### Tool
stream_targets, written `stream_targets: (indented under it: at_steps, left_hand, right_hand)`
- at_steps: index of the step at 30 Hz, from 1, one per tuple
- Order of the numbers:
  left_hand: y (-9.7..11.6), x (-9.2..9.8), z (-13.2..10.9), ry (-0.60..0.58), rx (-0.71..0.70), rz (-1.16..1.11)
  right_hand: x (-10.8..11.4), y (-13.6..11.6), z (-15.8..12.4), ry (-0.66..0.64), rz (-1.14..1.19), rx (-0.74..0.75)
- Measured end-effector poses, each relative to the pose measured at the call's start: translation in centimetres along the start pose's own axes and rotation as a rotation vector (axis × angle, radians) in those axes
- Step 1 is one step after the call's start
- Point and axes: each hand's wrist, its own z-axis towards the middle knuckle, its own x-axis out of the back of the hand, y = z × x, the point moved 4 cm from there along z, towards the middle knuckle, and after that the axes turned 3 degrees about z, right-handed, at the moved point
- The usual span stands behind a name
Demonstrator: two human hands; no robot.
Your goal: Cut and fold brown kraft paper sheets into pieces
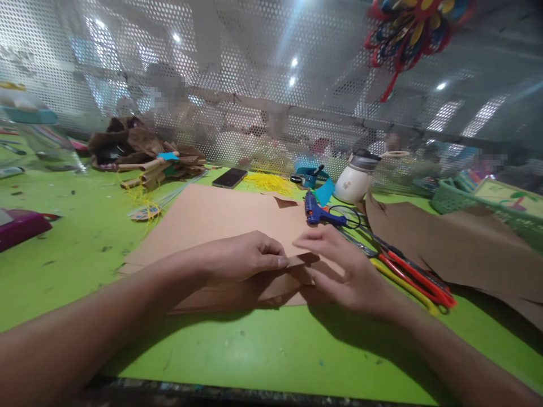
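A small piece of brown paper [278,282] lies on a large brown paper sheet [220,217] spread over the green table [76,243]. My left hand [241,257] is closed, pinching the small piece's upper edge with thumb and fingers. My right hand [343,268] meets it from the right, its fingertips pinching the same edge, the other fingers curled over the paper.
Right of my hands lie red and yellow scissors [409,274] and a blue glue gun [316,212]. Behind are a phone [229,177], yellow shreds [271,182], a white jar [355,178], brown paper scraps [458,243] and a green basket [449,198]. A perforated screen [254,85] closes the back.
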Motion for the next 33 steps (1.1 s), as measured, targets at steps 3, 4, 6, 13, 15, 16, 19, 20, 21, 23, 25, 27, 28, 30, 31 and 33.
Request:
stream_targets:
  at_steps: [3,4,6,13,15,16,19,20,21,23,25,27,28,30,31,33]
  left_hand:
    - [0.2,-0.1,0.0,0.038,-0.023,0.116]
    - [0.4,-0.2,-0.1,0.044,-0.039,0.145]
    - [0.9,-0.5,-0.4,0.051,-0.07,0.191]
    - [1.6,-1.0,-1.0,0.147,-0.094,0.297]
    - [1.7,-1.0,-1.1,0.168,-0.099,0.32]
    - [1.7,-1.0,-1.1,0.177,-0.104,0.336]
    - [1.9,-1.0,-1.1,0.208,-0.13,0.404]
    - [2.0,-1.0,-1.1,0.221,-0.142,0.429]
    - [2.0,-1.0,-1.0,0.234,-0.155,0.451]
    - [2.1,-1.1,-1.0,0.256,-0.179,0.483]
    - [2.1,-1.1,-0.9,0.267,-0.193,0.502]
    - [2.2,-1.0,-0.9,0.266,-0.195,0.514]
    - [2.2,-1.0,-0.9,0.267,-0.192,0.515]
    - [2.2,-1.0,-1.0,0.266,-0.179,0.507]
    - [2.2,-1.0,-1.0,0.264,-0.172,0.497]
    - [2.2,-1.0,-1.0,0.259,-0.163,0.474]
  right_hand:
    - [0.3,1.0,0.0,-0.042,0.238,-0.299]
    - [0.2,1.3,0.0,-0.072,0.299,-0.386]
    - [-0.3,1.7,-0.3,-0.144,0.425,-0.539]
    - [-0.7,1.8,-0.8,-0.157,0.52,-0.678]
    - [-0.2,1.6,-0.4,-0.133,0.412,-0.592]
    - [0.0,1.4,-0.3,-0.129,0.358,-0.545]
    - [0.5,0.9,0.1,-0.112,0.223,-0.405]
    - [0.7,0.8,0.2,-0.108,0.194,-0.367]
    - [0.8,0.6,0.2,-0.107,0.171,-0.333]
    - [1.0,0.3,0.3,-0.109,0.135,-0.27]
    - [1.1,0.0,0.3,-0.105,0.109,-0.215]
    - [1.2,0.0,0.3,-0.093,0.089,-0.187]
    - [1.2,0.0,0.3,-0.098,0.082,-0.18]
    - [0.9,0.1,0.3,-0.134,0.078,-0.175]
    - [0.7,0.2,0.3,-0.161,0.082,-0.178]
    - [0.4,0.2,0.3,-0.217,0.101,-0.187]
